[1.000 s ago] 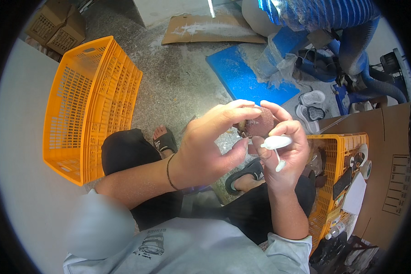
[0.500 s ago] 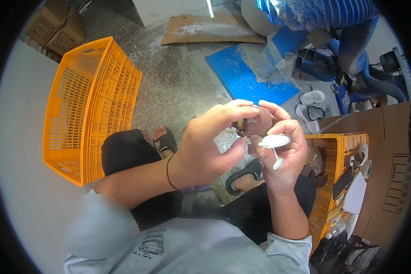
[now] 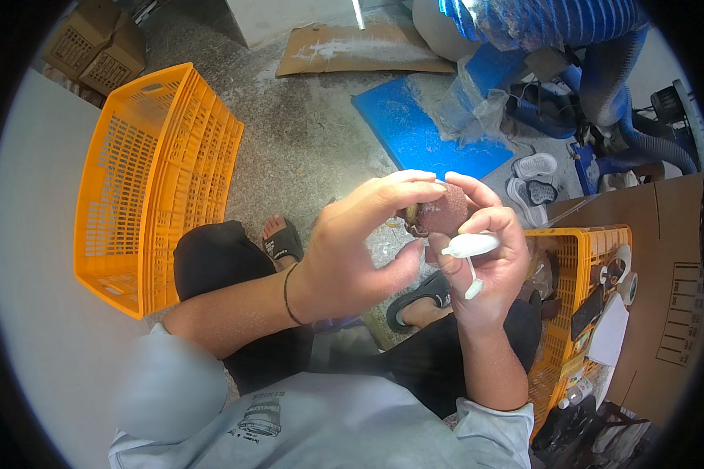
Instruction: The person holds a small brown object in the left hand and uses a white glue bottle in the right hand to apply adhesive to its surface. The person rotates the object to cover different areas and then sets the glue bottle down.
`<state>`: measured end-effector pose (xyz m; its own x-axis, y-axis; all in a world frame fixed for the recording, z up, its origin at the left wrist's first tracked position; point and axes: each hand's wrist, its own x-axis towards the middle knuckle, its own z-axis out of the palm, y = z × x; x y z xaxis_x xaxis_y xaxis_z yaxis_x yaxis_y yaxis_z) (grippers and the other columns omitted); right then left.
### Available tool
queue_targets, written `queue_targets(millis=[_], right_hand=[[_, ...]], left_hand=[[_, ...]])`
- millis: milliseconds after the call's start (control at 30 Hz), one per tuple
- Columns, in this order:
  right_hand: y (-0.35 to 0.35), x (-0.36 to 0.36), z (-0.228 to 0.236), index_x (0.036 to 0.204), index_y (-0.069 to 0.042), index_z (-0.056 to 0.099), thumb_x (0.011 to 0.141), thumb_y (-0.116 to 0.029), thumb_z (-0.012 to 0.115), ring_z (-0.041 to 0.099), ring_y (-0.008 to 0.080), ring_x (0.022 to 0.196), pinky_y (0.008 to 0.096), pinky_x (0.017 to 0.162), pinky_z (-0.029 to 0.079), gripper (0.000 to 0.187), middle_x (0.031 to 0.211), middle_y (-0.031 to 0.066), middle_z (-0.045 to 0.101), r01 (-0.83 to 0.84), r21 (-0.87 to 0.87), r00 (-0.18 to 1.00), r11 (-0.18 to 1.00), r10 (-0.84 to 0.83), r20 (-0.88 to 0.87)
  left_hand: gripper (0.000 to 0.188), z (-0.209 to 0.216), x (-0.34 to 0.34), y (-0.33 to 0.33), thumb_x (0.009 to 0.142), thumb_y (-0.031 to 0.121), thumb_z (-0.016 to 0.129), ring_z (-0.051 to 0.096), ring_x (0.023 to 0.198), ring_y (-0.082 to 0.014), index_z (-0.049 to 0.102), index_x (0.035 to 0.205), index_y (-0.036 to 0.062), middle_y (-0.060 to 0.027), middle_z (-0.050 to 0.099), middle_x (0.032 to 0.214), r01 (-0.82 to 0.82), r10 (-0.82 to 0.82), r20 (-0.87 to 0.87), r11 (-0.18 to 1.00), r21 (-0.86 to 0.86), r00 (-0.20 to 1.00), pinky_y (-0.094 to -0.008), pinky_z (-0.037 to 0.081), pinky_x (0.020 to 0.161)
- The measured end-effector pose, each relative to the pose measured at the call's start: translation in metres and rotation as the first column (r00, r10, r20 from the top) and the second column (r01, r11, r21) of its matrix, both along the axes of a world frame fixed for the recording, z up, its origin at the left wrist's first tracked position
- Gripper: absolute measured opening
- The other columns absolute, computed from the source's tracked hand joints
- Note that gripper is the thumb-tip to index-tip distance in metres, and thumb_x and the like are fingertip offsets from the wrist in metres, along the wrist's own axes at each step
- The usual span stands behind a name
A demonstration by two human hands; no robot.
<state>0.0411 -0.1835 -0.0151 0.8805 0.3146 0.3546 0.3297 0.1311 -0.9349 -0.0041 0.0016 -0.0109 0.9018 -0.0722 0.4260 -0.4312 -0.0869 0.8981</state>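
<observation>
Between my two hands is a rounded, reddish-brown piece (image 3: pixel 444 213) with a rough, grainy surface and a darker edge with a yellowish patch on its left side. My left hand (image 3: pixel 360 238) curls round that side, its fingertips on the top and its thumb below. My right hand (image 3: pixel 494 262) supports the piece from the right with its fingers behind it. In the same hand, between thumb and fingers, is a small white squeeze bottle (image 3: pixel 475 245). The bottle's nozzle points left, and a small cap hangs from it on a thin strap. Fingers partly hide the piece.
A yellow plastic crate (image 3: pixel 152 187) stands at the left. Another yellow crate (image 3: pixel 579 289) at the right carries tape, papers and a clear bottle. Beyond my hands lies a blue board (image 3: pixel 430 129) near flexible hoses (image 3: pixel 606 86). White shoes (image 3: pixel 528 195) sit beside it.
The white squeeze bottle has shifted slightly to the right and down, and its hanging cap has swung a little. Both hands otherwise keep nearly the same place round the piece.
</observation>
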Motion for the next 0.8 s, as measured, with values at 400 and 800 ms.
queue_targets(millis=[400, 800], right_hand=[[0.0019, -0.003, 0.0049, 0.099, -0.008, 0.056, 0.08, -0.029, 0.091, 0.06, 0.0246, 0.123, 0.0395, 0.105, 0.048, 0.045, 0.139, 0.0258, 0.057, -0.006, 0.034, 0.999, 0.999, 0.007, -0.034], [0.0025, -0.002, 0.0025, 0.099, -0.008, 0.055, 0.08, -0.023, 0.09, 0.059, 0.0245, 0.123, 0.0392, 0.105, 0.047, 0.043, 0.14, 0.0268, 0.056, -0.003, 0.027, 1.0, 1.0, 0.003, -0.021]], left_hand=[[0.052, -0.0018, 0.0045, -0.0054, 0.074, -0.006, 0.071, 0.07, 0.11, -0.0316, 0.064, 0.126, 0.0004, -0.0212, 0.065, 0.128, -0.127, 0.127, 0.084, 0.992, 0.0, 0.988, -0.0371, 0.057, 0.094], [0.053, -0.0042, 0.0053, -0.0041, 0.074, -0.006, 0.07, 0.071, 0.106, -0.0311, 0.063, 0.126, 0.0009, -0.0205, 0.066, 0.126, -0.142, 0.138, 0.123, 0.989, 0.027, 0.983, -0.0367, 0.057, 0.091]])
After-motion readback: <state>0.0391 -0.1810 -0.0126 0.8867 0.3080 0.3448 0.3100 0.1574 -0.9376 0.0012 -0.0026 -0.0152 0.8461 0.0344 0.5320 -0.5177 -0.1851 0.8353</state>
